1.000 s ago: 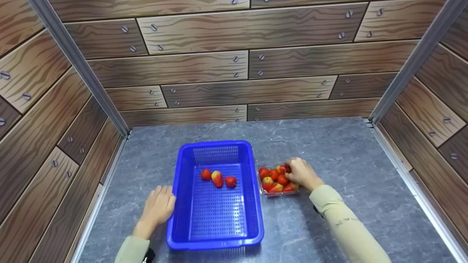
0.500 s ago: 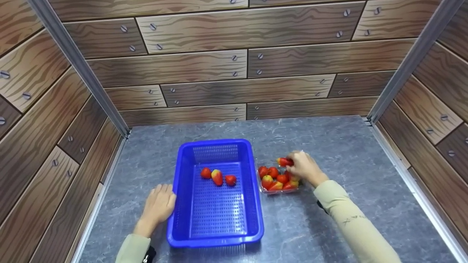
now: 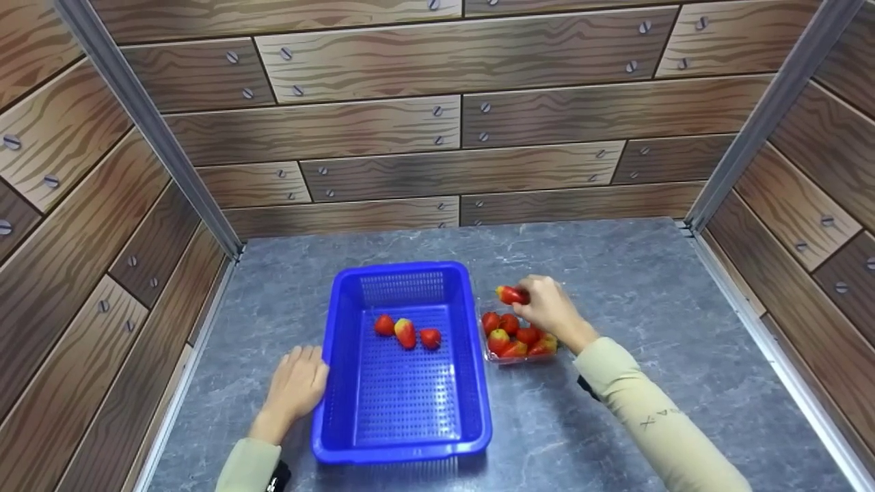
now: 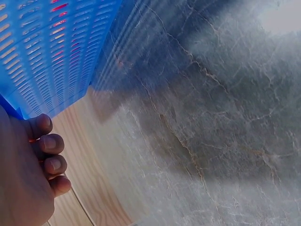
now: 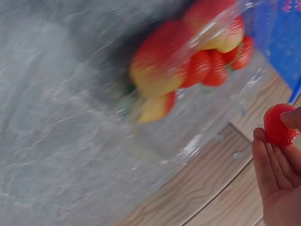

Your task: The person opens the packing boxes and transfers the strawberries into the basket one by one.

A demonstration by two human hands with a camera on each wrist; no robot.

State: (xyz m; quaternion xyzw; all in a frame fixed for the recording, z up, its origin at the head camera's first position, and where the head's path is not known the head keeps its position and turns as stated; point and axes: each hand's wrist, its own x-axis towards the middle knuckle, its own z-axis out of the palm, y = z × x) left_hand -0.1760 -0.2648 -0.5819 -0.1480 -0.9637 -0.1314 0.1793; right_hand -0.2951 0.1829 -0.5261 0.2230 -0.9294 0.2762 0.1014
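Note:
A blue perforated basket stands on the grey tabletop. Against its left rim is my left hand; in the left wrist view the fingers are curled at the rim. My right hand is raised over the back of a clear plastic box to the basket's right. Between thumb and fingers it pinches a red strawberry. From the head, a yellowish end shows on the held fruit. Several strawberries and red-and-yellow fruits fill the box.
Inside the basket lie two red fruits with a red-and-yellow one between them. Wood-patterned walls with metal corner rails enclose the tabletop at the back and sides.
My right hand has lifted the strawberry out of the clear box and moved it up and left towards the basket. My left hand has stayed at the basket's rim.

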